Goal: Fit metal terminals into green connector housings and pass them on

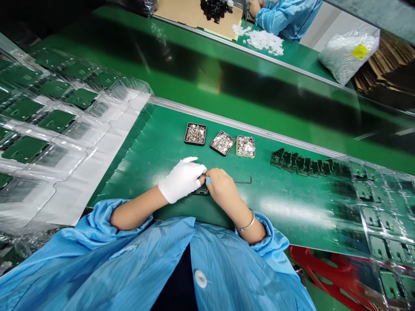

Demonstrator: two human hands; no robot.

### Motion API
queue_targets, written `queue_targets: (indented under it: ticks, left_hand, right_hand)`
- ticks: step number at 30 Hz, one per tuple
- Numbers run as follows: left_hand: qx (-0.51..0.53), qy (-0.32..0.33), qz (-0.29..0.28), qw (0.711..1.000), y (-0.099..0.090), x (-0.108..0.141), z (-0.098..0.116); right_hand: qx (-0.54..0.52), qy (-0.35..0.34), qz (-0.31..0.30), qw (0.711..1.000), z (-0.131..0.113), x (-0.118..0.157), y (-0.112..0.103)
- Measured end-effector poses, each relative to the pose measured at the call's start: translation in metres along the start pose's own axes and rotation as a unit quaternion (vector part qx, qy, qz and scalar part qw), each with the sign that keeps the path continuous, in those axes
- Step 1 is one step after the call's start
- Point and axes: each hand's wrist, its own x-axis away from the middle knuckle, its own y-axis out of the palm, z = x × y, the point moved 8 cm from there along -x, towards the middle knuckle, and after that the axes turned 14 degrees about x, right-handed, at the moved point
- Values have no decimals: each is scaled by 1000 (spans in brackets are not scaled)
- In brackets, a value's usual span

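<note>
My left hand [181,179], in a white glove with bare fingertips showing, meets my right hand fingertip to fingertip. My right hand [223,185] is bare, with a blue wrap on one finger, and its fingers are closed in a pinch. Whatever the fingertips pinch is small, dark and mostly hidden. Just under the hands lies a dark flat part [201,190], partly covered by them; I cannot tell whether they touch it. A thin L-shaped hex key [244,182] lies right of my right hand.
Beyond my hands stand three small trays of shiny metal pieces: left [195,134], middle [222,143], right [245,146]. A row of dark plastic parts [301,163] lies to the right. Clear blister trays with green boards flank both sides [73,121]. A co-worker's blue sleeve [283,19] shows beyond.
</note>
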Motion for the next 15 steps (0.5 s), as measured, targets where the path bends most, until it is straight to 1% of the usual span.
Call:
queue_targets:
  ticks: [1, 3, 5, 7, 10, 12, 15]
  left_hand:
    - [13, -5, 0, 1000, 0, 0, -2]
    - [71, -22, 13, 997, -4, 0, -7]
    - [149, -40, 39, 987, -8, 2, -15]
    - [200, -45, 50, 977, -9, 5, -19]
    - [203, -27, 29, 978, 0, 9, -17]
    - [192, -29, 15, 981, 8, 11, -16]
    - [174, -51, 17, 983, 18, 12, -19]
  right_hand:
    - [-4, 9, 2, 1000, 2, 0, 0]
    - [-16, 50, 16, 998, 13, 0, -2]
    - [-31, 105, 26, 994, 30, 2, -1]
    - [-47, 134, 19, 990, 48, 7, 3]
    - [-61, 131, 16, 989, 71, 17, 5]
    - [-53, 113, 15, 992, 82, 26, 4]
    - [-26, 73, -26, 997, 90, 36, 11]
